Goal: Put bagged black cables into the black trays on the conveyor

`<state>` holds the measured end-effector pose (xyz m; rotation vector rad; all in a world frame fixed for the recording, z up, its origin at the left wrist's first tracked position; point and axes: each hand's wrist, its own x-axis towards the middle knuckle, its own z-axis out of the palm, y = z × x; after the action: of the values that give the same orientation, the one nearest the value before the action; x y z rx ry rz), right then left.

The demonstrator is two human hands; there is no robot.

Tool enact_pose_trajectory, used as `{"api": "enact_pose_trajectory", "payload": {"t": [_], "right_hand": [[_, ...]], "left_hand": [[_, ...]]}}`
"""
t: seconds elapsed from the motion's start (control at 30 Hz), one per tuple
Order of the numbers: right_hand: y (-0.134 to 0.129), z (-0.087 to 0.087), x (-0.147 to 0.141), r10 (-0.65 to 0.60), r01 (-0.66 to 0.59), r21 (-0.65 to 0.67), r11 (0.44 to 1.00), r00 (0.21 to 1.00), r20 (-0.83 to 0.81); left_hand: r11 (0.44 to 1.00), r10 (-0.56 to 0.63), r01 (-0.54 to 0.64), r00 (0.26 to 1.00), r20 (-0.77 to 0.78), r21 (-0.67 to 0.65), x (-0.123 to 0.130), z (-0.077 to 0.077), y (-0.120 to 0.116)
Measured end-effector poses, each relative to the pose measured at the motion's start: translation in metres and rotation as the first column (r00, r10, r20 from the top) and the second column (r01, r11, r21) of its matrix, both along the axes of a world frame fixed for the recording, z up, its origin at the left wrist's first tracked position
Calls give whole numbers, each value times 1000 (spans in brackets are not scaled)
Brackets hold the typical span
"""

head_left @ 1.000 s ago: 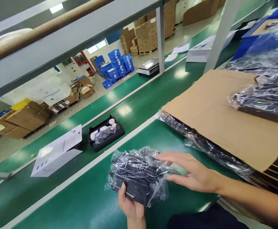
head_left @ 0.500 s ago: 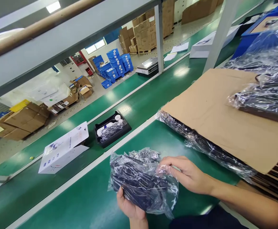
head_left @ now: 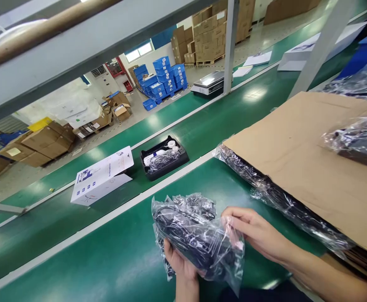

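While the green bench (head_left: 117, 260) lies under both arms, the person's left hand (head_left: 178, 264) cups a crinkled clear plastic bag (head_left: 196, 239) from below, fingers curled up around its near edge. Inside the bag sits a dark bundle, cords by the look of it, though the wrinkled film blurs the detail. The right hand (head_left: 255, 233) pinches the bag's right end between thumb and fingertips, so both hands are closed on it, holding it just above the bench at its near edge.

Just beyond, across a white strip, a black tray (head_left: 163, 157) with small white parts rides the green belt (head_left: 202, 126), and a white printed box (head_left: 103, 176) lies just to its left. To the right, a brown cardboard sheet (head_left: 299, 155) covers a layer of more bagged dark bundles (head_left: 274, 193), and another such bag (head_left: 359, 140) rests on top of it. Further back stands a scale (head_left: 209, 82).
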<state>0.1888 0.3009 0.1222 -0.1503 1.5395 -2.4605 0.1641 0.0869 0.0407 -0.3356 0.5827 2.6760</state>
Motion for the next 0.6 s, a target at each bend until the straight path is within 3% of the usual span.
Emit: {"api": "enact_pose_trajectory", "payload": {"t": [0.13, 0.27, 0.37, 0.47, 0.53, 0.6], "right_hand": [[-15, -24, -15, 119, -47, -235, 971, 947, 299], [-26, -29, -18, 127, -37, -257, 966, 930, 344], [-22, -29, -14, 75, 21, -254, 967, 929, 363], [-18, -36, -9, 51, -45, -37, 998, 981, 185], [-18, -45, -7, 44, -45, 186, 981, 999, 7], [-22, -54, -6, 70, -47, 279, 959, 995, -71]], "left_hand": [[997, 0, 8, 994, 106, -76, 2, 15, 10], [976, 63, -16, 975, 215, -215, 8, 23, 20], [948, 158, -104, 974, 162, -299, 8, 22, 20], [911, 221, -183, 973, 61, -370, 7, 20, 20], [900, 222, -198, 975, 20, -388, 6, 19, 23], [903, 205, -187, 979, 7, -386, 7, 18, 26]]}}
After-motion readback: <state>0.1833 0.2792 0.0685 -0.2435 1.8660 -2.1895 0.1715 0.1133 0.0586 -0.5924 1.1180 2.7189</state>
